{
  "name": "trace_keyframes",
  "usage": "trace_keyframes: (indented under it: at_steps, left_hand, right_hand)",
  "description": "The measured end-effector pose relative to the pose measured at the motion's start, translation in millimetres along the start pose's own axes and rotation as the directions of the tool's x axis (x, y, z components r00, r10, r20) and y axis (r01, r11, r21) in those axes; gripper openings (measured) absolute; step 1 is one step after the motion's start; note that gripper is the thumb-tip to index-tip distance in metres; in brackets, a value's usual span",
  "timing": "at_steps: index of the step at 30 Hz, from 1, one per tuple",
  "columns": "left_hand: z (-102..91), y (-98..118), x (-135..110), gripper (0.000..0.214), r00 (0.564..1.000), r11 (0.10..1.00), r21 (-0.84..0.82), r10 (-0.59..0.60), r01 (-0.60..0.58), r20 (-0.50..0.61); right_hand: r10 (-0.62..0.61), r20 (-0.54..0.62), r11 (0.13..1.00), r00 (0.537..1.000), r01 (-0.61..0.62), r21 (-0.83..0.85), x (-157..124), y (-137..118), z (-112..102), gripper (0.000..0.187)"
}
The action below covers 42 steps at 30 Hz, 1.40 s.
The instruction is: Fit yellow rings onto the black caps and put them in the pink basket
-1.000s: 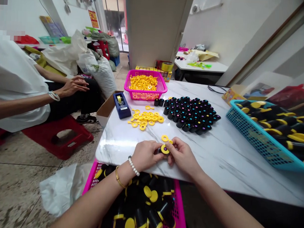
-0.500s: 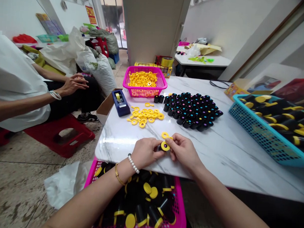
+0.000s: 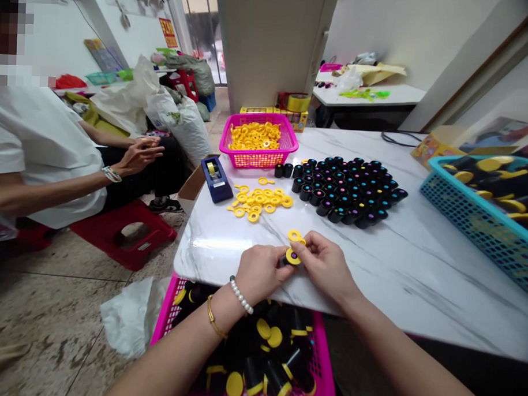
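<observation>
I see my left hand (image 3: 261, 271) and my right hand (image 3: 326, 266) meeting at the near edge of the marble table (image 3: 408, 272). Both are closed with the fingertips around one small black tube with a yellow ring (image 3: 291, 257), held just above the table. Another loose yellow ring (image 3: 294, 235) lies just behind it. Farther back there is a pile of yellow rings (image 3: 259, 199), a cluster of black tubes (image 3: 346, 188) standing upright, and a pink basket (image 3: 287, 142) with more rings. A blue tape dispenser (image 3: 215, 179) sits at the left edge. Beside the table a person in a white shirt (image 3: 40, 150) sits on a red stool (image 3: 124, 230).
</observation>
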<state>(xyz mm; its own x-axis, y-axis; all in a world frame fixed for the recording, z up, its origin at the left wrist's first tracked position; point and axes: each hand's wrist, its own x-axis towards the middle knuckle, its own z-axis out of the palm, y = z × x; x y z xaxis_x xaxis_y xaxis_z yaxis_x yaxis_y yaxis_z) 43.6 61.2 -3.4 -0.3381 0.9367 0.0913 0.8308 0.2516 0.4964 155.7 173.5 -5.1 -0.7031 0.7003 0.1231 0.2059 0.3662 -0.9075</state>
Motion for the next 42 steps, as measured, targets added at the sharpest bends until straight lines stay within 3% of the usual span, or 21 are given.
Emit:
trace_keyframes:
  at_steps: [7, 9, 11, 13, 15, 19, 22, 26, 29, 31, 34, 37, 40, 42]
  left_hand:
    - [-6.0, 3, 0, 0.018, 0.998, 0.994, -0.095, -0.055, 0.057, 0.023]
    - [-11.2, 4, 1, 0.018, 0.995, 0.977, -0.2, -0.063, 0.079, 0.082]
    - [-14.9, 4, 2, 0.022, 0.967, 0.897, -0.421, -0.025, 0.134, 0.254]
    - [-14.7, 4, 5, 0.032, 0.921, 0.754, -0.606, 0.004, 0.253, 0.389]
    - [-10.0, 5, 9, 0.039, 0.904, 0.649, -0.674, -0.051, 0.352, 0.424]
    - [2.6, 6, 11, 0.034, 0.908, 0.584, -0.709, -0.128, 0.394, 0.399]
    - [5.6, 7, 5, 0.037, 0.933, 0.651, -0.675, -0.167, 0.347, 0.318]
    - [8.3, 10, -8, 0.029, 0.986, 0.826, -0.547, -0.165, 0.137, -0.001]
    - [14.6, 15, -17, 0.036, 0.965, 0.898, -0.441, -0.115, -0.002, -0.238]
    - [19.4, 18, -18, 0.037, 0.94, 0.917, -0.399, -0.114, -0.025, -0.321]
    - [23.4, 19, -17, 0.027, 0.932, 0.921, -0.389, -0.126, -0.016, -0.339]
    - [22.6, 17, -15, 0.021, 0.948, 0.929, -0.366, -0.071, -0.051, -0.311]
    - [21.0, 15, -15, 0.02, 0.956, 0.929, -0.361, -0.034, -0.077, -0.292]
    - [21.2, 14, -15, 0.02, 0.957, 0.927, -0.369, -0.05, -0.062, -0.287]
  right_hand:
    - [0.076, 0.088, 0.994, 0.993, -0.082, 0.073, -6, 3, 2, 0.028]
    - [0.064, 0.082, 0.995, 0.995, -0.07, 0.073, -7, 2, 3, 0.028]
    - [0.065, 0.091, 0.994, 0.994, -0.073, 0.083, -7, 2, 3, 0.028]
    - [0.072, 0.11, 0.992, 0.991, -0.083, 0.093, -7, 3, 3, 0.028]
    - [0.075, 0.12, 0.992, 0.99, -0.087, 0.095, -6, 5, 2, 0.028]
    - [0.074, 0.093, 0.993, 0.993, -0.083, 0.089, -6, 8, 3, 0.029]
    - [0.077, 0.098, 0.993, 0.992, -0.086, 0.086, -7, 5, 3, 0.028]
    - [0.042, 0.078, 0.994, 0.996, -0.049, 0.1, -8, 0, 4, 0.028]
    - [-0.014, 0.014, 0.996, 1.0, 0.013, 0.092, -9, -1, 6, 0.029]
    - [-0.016, -0.005, 0.996, 1.0, 0.016, 0.084, -10, 1, 5, 0.032]
    - [0.129, 0.055, 0.965, 0.99, -0.138, 0.223, -9, 5, 1, 0.039]
    - [0.252, 0.151, 0.873, 0.956, -0.292, 0.391, -5, 9, -10, 0.041]
    - [0.279, 0.292, 0.83, 0.915, -0.382, 0.407, 2, 9, -24, 0.039]
    - [0.252, 0.338, 0.842, 0.907, -0.378, 0.385, 6, 7, -32, 0.038]
